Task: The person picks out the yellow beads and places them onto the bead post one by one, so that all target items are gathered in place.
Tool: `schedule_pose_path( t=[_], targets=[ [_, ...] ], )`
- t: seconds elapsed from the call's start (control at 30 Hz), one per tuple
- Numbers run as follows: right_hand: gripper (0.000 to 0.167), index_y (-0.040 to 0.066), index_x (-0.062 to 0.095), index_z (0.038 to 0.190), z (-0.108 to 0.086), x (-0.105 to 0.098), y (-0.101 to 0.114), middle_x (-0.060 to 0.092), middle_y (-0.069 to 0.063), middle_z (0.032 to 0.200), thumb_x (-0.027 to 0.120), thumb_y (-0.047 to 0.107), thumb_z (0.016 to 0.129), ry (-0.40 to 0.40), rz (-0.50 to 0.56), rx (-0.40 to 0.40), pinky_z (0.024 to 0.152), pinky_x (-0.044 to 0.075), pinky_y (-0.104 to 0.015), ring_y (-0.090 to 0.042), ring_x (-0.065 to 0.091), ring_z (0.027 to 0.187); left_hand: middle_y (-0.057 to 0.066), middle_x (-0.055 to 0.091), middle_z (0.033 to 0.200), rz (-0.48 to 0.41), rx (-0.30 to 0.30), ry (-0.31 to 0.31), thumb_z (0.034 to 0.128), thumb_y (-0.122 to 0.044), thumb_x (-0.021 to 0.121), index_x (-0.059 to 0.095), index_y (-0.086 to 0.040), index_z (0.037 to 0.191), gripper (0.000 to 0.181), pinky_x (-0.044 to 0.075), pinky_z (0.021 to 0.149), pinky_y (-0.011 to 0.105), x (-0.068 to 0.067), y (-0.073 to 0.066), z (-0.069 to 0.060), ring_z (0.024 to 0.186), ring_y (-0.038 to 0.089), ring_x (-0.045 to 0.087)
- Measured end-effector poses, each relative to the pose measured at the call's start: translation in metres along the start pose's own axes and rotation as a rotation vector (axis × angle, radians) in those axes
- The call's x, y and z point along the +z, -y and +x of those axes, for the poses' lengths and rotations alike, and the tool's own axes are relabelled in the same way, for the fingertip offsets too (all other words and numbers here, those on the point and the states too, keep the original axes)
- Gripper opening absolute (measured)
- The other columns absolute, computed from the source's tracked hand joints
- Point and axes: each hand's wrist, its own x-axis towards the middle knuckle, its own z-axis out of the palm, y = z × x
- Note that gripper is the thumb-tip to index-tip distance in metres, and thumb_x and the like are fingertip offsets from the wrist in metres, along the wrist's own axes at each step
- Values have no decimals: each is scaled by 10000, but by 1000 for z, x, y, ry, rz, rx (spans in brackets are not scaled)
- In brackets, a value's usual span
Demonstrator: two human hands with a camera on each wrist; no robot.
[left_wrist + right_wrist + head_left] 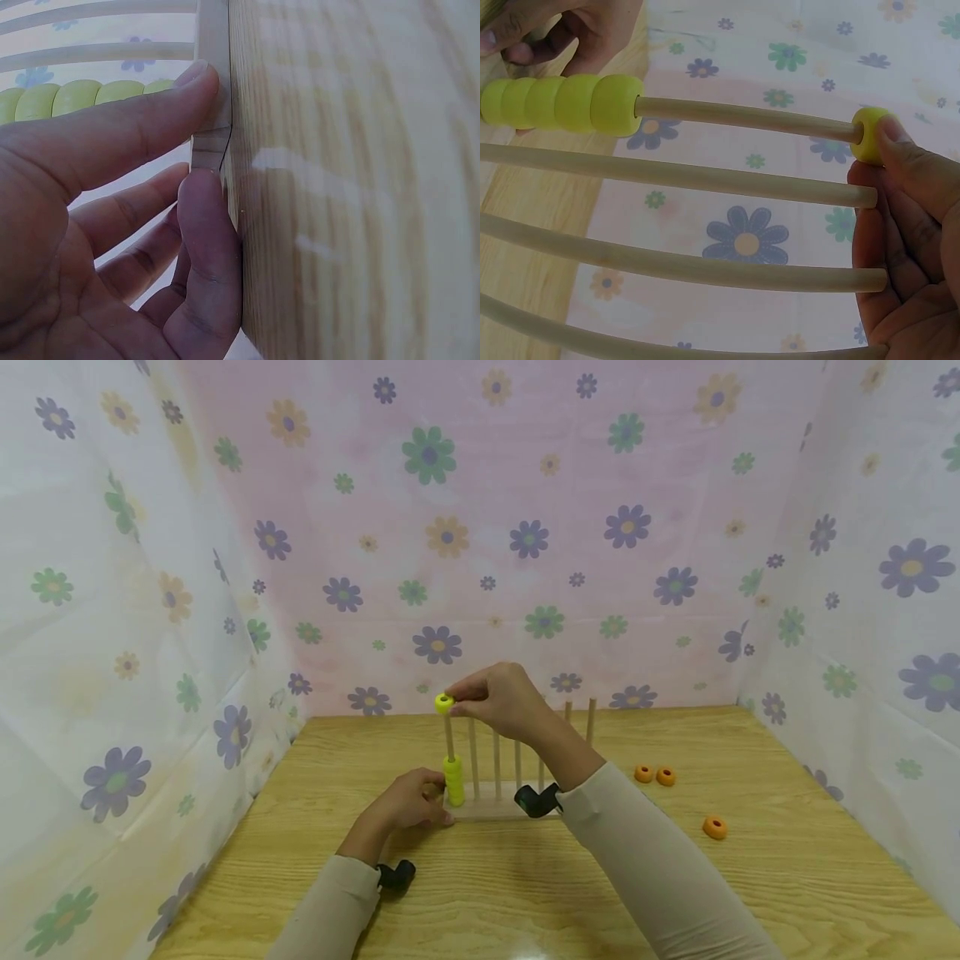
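The right hand [508, 703] is pinching a yellow bead [443, 705] at the tip of a peg [449, 739], above the left hand [407, 799], which is gripping the wooden base [487, 810]; seemingly light, hard and slightly slippery, the bead is inviting a hold round its side.

"What colours here?"
"Bright yellow ring-shaped beads [453, 781], pale wooden rods [667, 173], orange ring-shaped beads [714, 832]."
"And around them?"
"Yellow-brown wood-grained tabletop [465, 893], beige fabric sleeves [652, 852], pink cloth backdrop [487, 477] flowered purple, green, peach."
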Motion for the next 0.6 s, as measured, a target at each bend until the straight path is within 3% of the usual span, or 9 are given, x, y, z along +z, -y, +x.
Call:
schedule_pose_path(
  t=[0.3,0.6],
  targets=[
    [227,101,813,1129,-1,1,-3,802,-10,1038,809,175,914,13,0,-8,764,603,-231,-61,757,892,129,576,1447,-12,7,6,792,-182,921,666,-151,1383,644,573,671,348,0,2,0,781,196,648],
    [219,105,815,1124,-1,1,-5,802,1,1033,808,170,915,15,-1,-21,765,602,-231,-56,754,895,111,611,1385,-2,12,6,794,-190,919,656,-141,1396,659,554,640,338,0,3,0,710,186,624]
  ],
)
